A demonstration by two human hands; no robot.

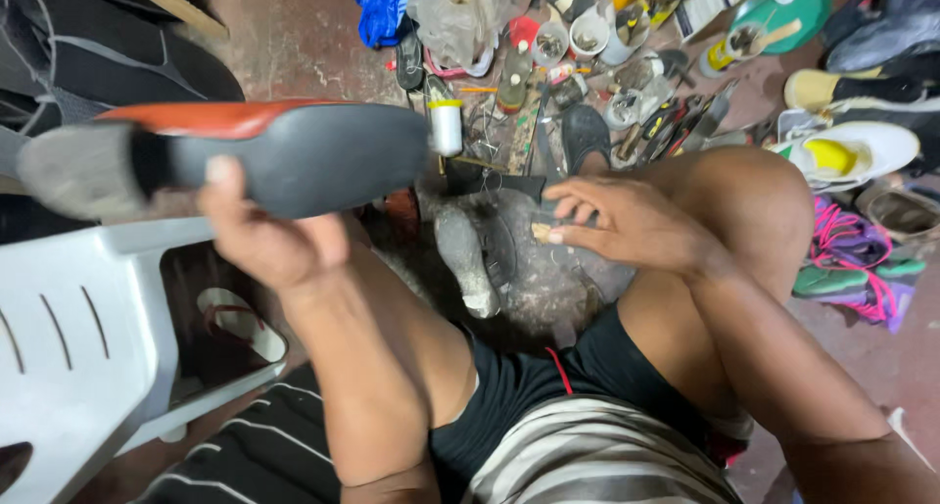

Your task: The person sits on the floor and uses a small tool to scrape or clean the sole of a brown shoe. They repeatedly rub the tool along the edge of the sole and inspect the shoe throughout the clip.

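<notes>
Red flat shoe (264, 156), grey sole up, sits upper left, gripped at its waist by the left hand (269, 235). It looks light and bendy, best held mid-sole. At centre, the right hand (627, 220) pinches a small tan scrap (540, 233). White plastic chair (78, 337) lower left.

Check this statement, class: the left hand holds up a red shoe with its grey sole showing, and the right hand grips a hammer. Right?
Not quite. In the head view the right hand pinches a small tan piece, no hammer. The left hand does hold the red shoe, grey sole showing.
</notes>
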